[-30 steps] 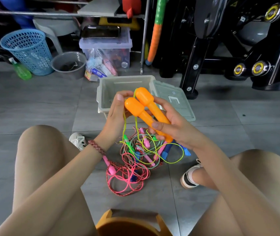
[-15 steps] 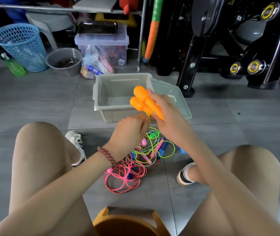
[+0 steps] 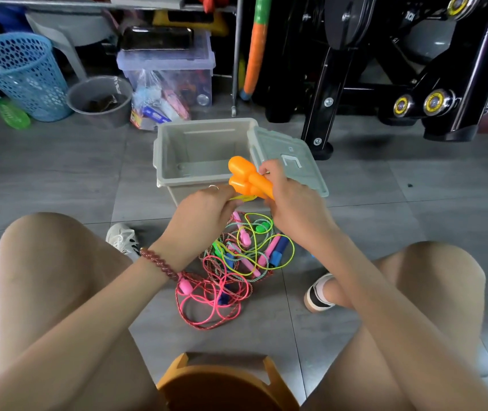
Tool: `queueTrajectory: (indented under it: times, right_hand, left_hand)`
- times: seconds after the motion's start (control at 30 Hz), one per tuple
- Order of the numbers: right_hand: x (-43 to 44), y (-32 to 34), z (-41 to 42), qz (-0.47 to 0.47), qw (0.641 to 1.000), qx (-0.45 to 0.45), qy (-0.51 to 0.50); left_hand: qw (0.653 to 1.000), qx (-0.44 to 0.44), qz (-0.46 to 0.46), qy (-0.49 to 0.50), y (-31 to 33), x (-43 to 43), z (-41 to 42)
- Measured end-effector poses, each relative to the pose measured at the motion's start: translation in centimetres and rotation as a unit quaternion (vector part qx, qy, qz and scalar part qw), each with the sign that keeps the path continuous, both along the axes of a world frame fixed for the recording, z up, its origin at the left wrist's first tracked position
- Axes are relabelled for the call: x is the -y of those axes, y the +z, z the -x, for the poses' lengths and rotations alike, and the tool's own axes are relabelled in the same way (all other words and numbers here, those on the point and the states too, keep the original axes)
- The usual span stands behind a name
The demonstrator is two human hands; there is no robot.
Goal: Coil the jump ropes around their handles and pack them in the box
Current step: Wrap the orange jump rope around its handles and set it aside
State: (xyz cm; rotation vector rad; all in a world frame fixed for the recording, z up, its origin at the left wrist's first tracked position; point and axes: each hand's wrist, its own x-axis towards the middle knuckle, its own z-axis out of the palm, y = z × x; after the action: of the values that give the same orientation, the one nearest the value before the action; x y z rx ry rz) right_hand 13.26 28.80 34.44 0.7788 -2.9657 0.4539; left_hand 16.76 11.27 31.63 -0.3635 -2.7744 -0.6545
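Box (image 3: 201, 143) stands open; right hand (image 3: 293, 200) grips orange handles (image 3: 245, 179), left hand (image 3: 204, 209) cord (image 3: 244, 198).

The two handles (image 3: 248, 179) over the box (image 3: 165, 161) are bright orange, and their cord (image 3: 292, 250) is neon yellow-green. The box and its lid (image 3: 305, 170) are pale grey-green. In front of the box lies a hot-pink rope (image 3: 207, 310) with a pink handle (image 3: 184, 287), a braided rope (image 3: 230, 229) of red, white and teal strands, blue handles (image 3: 278, 252) and a green handle (image 3: 262, 228). Far left of the box, the basket (image 3: 20, 75) is sky blue, patterned with punched holes. The floor (image 3: 44, 173) is grey tile. The bracelet (image 3: 159, 262) is dark red beads.
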Motion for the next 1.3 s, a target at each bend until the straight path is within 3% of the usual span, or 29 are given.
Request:
queueTrajectory:
  times: [0.1, 0.33, 0.5, 0.7, 0.9, 1.1, 1.3]
  right_hand:
    - [0.0, 0.0, 0.0, -0.021, 1.0, -0.006, 0.013]
    - [-0.5, 0.2, 0.3, 0.017, 0.998, 0.047, 0.037]
    - [-1.1, -0.1, 1.1, 0.104, 0.97, 0.208, 0.067]
    - [-1.1, -0.4, 0.7, 0.122, 0.916, 0.365, 0.112]
    - [-1.3, -0.6, 0.7, 0.097, 0.895, 0.416, 0.129]
    - [-1.1, -0.6, -0.1, 0.111, 0.868, 0.452, 0.175]
    - [-1.2, -0.4, -0.7, 0.152, 0.848, 0.459, 0.216]
  left_hand:
    - [0.998, 0.015, 0.053, -0.007, 0.7, -0.1, -0.4]
    - [0.987, -0.1, 0.115, -0.053, 0.8, 1.0, -0.2]
    - [0.971, -0.144, 0.173, -0.083, 1.2, 2.1, 0.1]
    - [0.972, -0.102, 0.1, -0.189, 1.3, 1.4, -1.1]
    - [0.967, -0.083, 0.12, -0.209, 1.2, 1.9, -1.2]
    - [0.981, 0.045, 0.002, -0.189, 1.2, 2.2, -0.4]
    - [0.951, 0.182, -0.161, -0.193, 0.6, 2.6, 1.0]
